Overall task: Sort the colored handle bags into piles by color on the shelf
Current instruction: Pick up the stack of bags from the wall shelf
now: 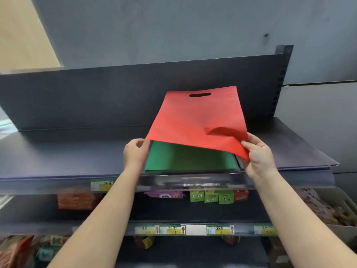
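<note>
Together both hands (195,153) pinch (arms outstretched) red bag (197,120).

No text is truly legible anywhere; all print is blurred. Yellow-and-white price tags (182,229) on the lower shelf rail carry red up-arrows and small unreadable characters, a similar tag (102,185) on the top shelf's front rail shows dark handwritten-looking characters that cannot be made out, and the rail strip (195,183) beside it has smeared white lettering. The green boxes (211,196) and the purple packet (164,194) under the top shelf bear label patches with print too small to read.
</note>
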The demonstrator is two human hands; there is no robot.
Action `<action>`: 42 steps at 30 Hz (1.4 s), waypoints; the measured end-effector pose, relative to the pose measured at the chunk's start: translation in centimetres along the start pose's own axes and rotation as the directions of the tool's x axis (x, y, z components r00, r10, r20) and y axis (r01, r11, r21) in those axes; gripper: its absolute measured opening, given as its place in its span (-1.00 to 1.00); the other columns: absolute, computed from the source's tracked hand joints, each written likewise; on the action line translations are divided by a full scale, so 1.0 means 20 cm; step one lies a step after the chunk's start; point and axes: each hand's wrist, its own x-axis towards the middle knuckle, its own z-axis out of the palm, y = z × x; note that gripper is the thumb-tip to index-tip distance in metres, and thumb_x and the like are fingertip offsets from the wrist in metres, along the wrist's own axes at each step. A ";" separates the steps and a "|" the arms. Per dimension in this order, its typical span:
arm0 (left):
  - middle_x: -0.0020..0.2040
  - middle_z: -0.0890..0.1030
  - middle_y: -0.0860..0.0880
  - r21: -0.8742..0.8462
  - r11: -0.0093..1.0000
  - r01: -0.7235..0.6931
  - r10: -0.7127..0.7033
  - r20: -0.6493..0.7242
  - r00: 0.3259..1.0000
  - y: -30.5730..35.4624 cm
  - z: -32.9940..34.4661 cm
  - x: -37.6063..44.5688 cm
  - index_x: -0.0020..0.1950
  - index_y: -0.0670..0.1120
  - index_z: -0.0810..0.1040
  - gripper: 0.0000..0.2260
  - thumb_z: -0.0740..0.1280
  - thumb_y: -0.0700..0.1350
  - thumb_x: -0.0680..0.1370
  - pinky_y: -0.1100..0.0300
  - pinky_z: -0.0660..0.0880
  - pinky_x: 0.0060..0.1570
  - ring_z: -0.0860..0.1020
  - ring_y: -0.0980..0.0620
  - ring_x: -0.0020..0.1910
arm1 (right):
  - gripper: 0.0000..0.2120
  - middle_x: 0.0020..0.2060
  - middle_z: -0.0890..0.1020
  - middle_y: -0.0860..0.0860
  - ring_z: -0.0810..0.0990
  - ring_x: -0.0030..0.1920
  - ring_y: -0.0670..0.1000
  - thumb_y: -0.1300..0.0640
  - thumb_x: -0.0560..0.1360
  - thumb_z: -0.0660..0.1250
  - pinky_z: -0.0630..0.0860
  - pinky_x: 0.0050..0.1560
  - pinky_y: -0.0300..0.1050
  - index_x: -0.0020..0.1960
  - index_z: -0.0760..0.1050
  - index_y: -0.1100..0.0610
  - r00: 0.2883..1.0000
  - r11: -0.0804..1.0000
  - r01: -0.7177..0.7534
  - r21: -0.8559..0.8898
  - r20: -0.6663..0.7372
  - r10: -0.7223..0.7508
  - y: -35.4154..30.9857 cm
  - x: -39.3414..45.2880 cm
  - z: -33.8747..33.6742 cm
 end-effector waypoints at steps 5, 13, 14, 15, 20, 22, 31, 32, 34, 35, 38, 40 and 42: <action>-0.42 0.58 0.06 -0.459 0.856 0.237 -0.114 0.279 0.953 0.08 -0.19 -0.02 -0.12 -0.13 0.57 -0.62 0.19 0.16 0.59 0.29 0.38 -0.55 0.51 0.10 -0.51 | -0.73 -0.30 0.70 -0.09 0.67 -0.29 -0.14 0.40 0.58 0.14 0.59 -0.28 -0.28 0.03 0.53 0.12 0.995 0.999 -0.030 -0.034 0.097 0.033 0.09 0.05 0.12; -0.02 0.62 -0.20 -0.021 1.000 0.013 -0.014 -0.042 0.999 -0.08 -0.49 0.08 0.12 -0.23 0.60 -0.77 0.43 -0.23 0.48 0.02 0.55 0.00 0.59 -0.11 -0.03 | -0.68 -0.21 0.64 -0.06 0.61 -0.27 -0.18 0.41 0.54 0.21 0.56 -0.22 -0.33 -0.06 0.55 0.02 0.960 0.960 0.107 -0.258 0.276 -0.032 0.30 0.06 0.43; -0.02 0.62 -0.18 0.034 0.999 -0.004 0.007 -0.081 0.997 -0.11 -0.51 0.10 0.12 -0.22 0.60 -0.77 0.43 -0.22 0.48 0.04 0.54 -0.01 0.59 -0.09 -0.05 | -0.70 -0.21 0.65 -0.05 0.60 -0.29 -0.20 0.41 0.52 0.24 0.55 -0.22 -0.33 -0.07 0.56 0.03 0.957 0.938 0.152 -0.310 0.282 -0.062 0.32 0.05 0.46; -0.04 0.63 -0.16 0.095 0.995 -0.022 0.033 -0.120 0.992 -0.14 -0.55 0.12 0.12 -0.21 0.61 -0.77 0.43 -0.21 0.48 0.10 0.51 -0.05 0.58 -0.05 -0.08 | -0.74 -0.20 0.65 -0.02 0.60 -0.28 -0.19 0.40 0.51 0.28 0.55 -0.18 -0.29 -0.07 0.56 0.05 0.954 0.902 0.206 -0.378 0.282 -0.100 0.35 0.04 0.50; -0.07 0.65 -0.11 0.322 0.943 -0.088 0.155 -0.190 0.969 -0.30 -0.72 0.26 0.13 -0.16 0.62 -0.79 0.40 -0.19 0.50 0.21 0.39 -0.13 0.51 0.03 -0.16 | -0.81 -0.21 0.61 0.00 0.57 -0.16 0.00 0.25 0.45 0.41 0.45 -0.05 -0.17 0.06 0.60 0.21 0.888 0.528 0.460 -0.714 0.379 -0.260 0.52 -0.01 0.73; -0.05 0.65 -0.12 0.372 0.923 -0.104 0.172 -0.154 0.973 -0.36 -0.78 0.32 0.13 -0.17 0.61 -0.79 0.39 -0.19 0.51 0.21 0.37 -0.12 0.51 0.01 -0.14 | -0.75 -0.14 0.64 0.05 0.58 -0.10 0.04 0.19 0.46 0.41 0.41 -0.08 -0.19 0.13 0.59 0.21 0.873 0.393 0.486 -0.781 0.416 -0.253 0.59 -0.04 0.81; 0.06 0.62 -0.17 0.474 0.875 -0.102 0.103 0.022 0.994 -0.61 -0.90 0.49 0.17 -0.19 0.58 -0.74 0.37 -0.13 0.52 0.11 0.41 0.01 0.54 -0.16 0.08 | -0.62 0.10 0.61 0.08 0.55 0.12 0.11 0.03 0.51 0.36 0.50 0.05 -0.04 0.27 0.50 0.17 0.950 0.063 0.311 -0.948 0.308 -0.055 0.73 -0.11 1.00; 0.06 0.62 -0.17 0.484 0.869 -0.102 0.093 0.044 0.995 -0.62 -0.91 0.50 0.17 -0.20 0.58 -0.74 0.37 -0.12 0.52 0.11 0.41 0.02 0.54 -0.16 0.09 | -0.62 0.07 0.62 0.08 0.56 0.09 0.11 0.03 0.50 0.37 0.51 0.04 -0.04 0.25 0.51 0.18 0.956 0.039 0.291 -0.956 0.289 -0.040 0.74 -0.11 1.01; 0.06 0.61 -0.17 0.507 0.854 -0.118 0.080 0.096 0.992 -0.64 -0.92 0.52 0.17 -0.19 0.57 -0.73 0.37 -0.10 0.52 0.09 0.41 0.04 0.53 -0.16 0.09 | -0.66 -0.04 0.62 0.09 0.56 0.00 0.12 0.07 0.48 0.37 0.53 -0.03 -0.03 0.19 0.52 0.22 0.962 -0.003 0.270 -0.963 0.270 -0.037 0.74 -0.12 1.02; 0.06 0.60 -0.16 0.516 0.846 -0.129 0.078 0.120 0.990 -0.65 -0.92 0.52 0.17 -0.18 0.57 -0.73 0.37 -0.09 0.52 0.09 0.40 0.05 0.52 -0.15 0.09 | -0.68 -0.08 0.62 0.09 0.56 -0.03 0.12 0.11 0.48 0.36 0.54 -0.04 -0.03 0.18 0.52 0.22 0.963 -0.016 0.267 -0.964 0.267 -0.044 0.75 -0.13 1.02; 0.11 0.59 -0.13 0.555 0.816 -0.159 0.068 0.182 0.981 -0.64 -0.92 0.53 0.15 -0.16 0.57 -0.73 0.37 -0.05 0.51 0.09 0.42 0.08 0.52 -0.12 0.13 | -0.67 -0.01 0.62 0.10 0.55 0.03 0.14 0.17 0.46 0.32 0.53 -0.01 -0.03 0.22 0.52 0.19 0.961 -0.043 0.263 -0.964 0.266 -0.072 0.74 -0.14 1.02; 0.15 0.56 -0.10 0.645 0.747 -0.162 0.040 0.199 0.979 -0.63 -0.92 0.53 0.16 -0.13 0.55 -0.70 0.36 0.01 0.51 0.07 0.43 0.09 0.50 -0.12 0.16 | -0.61 0.12 0.59 0.10 0.53 0.13 0.14 0.14 0.48 0.31 0.49 0.05 -0.03 0.30 0.47 0.14 0.962 -0.046 0.258 -0.965 0.261 -0.084 0.73 -0.15 1.02; 0.18 0.51 -0.10 0.754 0.633 -0.174 0.049 0.186 0.981 -0.60 -0.91 0.53 0.19 -0.12 0.52 -0.65 0.33 0.07 0.52 0.04 0.43 0.09 0.48 -0.13 0.19 | -0.54 0.20 0.53 0.10 0.50 0.18 0.14 0.05 0.51 0.32 0.46 0.15 0.00 0.37 0.39 0.13 0.956 -0.075 0.274 -0.959 0.280 -0.088 0.71 -0.17 1.01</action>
